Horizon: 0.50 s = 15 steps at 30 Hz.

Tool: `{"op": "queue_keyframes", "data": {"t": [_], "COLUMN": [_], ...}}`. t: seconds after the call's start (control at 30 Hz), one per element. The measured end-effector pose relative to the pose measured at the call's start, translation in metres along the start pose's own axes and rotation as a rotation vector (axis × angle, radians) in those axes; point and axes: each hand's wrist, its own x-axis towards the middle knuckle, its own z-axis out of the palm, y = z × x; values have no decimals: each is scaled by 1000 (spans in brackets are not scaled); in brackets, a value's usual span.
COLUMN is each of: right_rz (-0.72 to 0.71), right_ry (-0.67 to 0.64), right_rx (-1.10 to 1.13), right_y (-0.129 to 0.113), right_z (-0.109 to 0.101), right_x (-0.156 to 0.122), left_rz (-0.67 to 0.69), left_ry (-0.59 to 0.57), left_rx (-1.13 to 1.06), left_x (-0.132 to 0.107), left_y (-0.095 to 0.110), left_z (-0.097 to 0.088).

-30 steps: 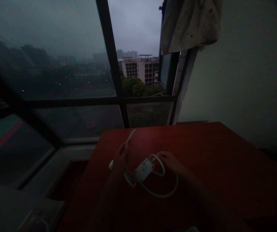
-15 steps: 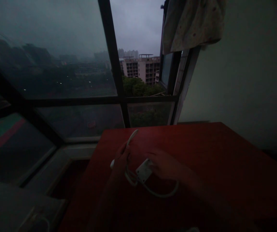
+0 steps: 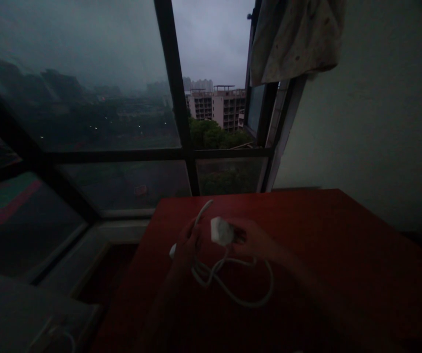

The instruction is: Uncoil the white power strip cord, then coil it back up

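Left hand point(image 3: 189, 239): pinching white cable point(image 3: 204, 211), upper stretch pointing to 1 o'clock
Right hand point(image 3: 249, 238): gripping white block point(image 3: 220, 231) from its 3 o'clock side
White block: showing at 3 o'clock from left hand
Cable loops point(image 3: 251, 305): lying on red table point(image 3: 324, 240), 5 o'clock from block
Small white piece point(image 3: 172, 251): peeking out at 8 o'clock from left hand

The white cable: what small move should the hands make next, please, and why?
Probably the right hand should draw the white block gently away from the left hand, to open the loops. The right hand holds the block, the left hand grips the cable, and the cable's loops cross each other above or on the red table.
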Motion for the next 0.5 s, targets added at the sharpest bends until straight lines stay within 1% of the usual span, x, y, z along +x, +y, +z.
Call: {"op": "queue_keyframes", "data": {"t": [0.07,0.13,0.17,0.23,0.33,0.4,0.43,0.5], "right_rz": [103,201,229,235,215,282,317,356], "right_ry": [182,377,471,635,873,1036,1087,1143], "right_rx": [394,741,893,1132,1309,1387,1426,1476], "right_y": [1,7,12,26,54,75,85,104], "right_z": [-8,-15,-20,-34,-62,-81,-89,-100], "right_x": [2,4,4,3,-6,-16,-22,-34], "left_rz": [-1,-3,-4,-7,-6,4,8,26], "left_ry": [12,21,27,49,99,134,146,168], "left_rx": [3,11,14,7,-33,-74,-92,-138], "left_x": [-2,-4,-5,-7,-11,-14,-15,-16], "left_y": [-2,-4,-4,-4,1,7,10,15], "left_z": [0,-2,-3,-7,-15,-19,-20,-22]}}
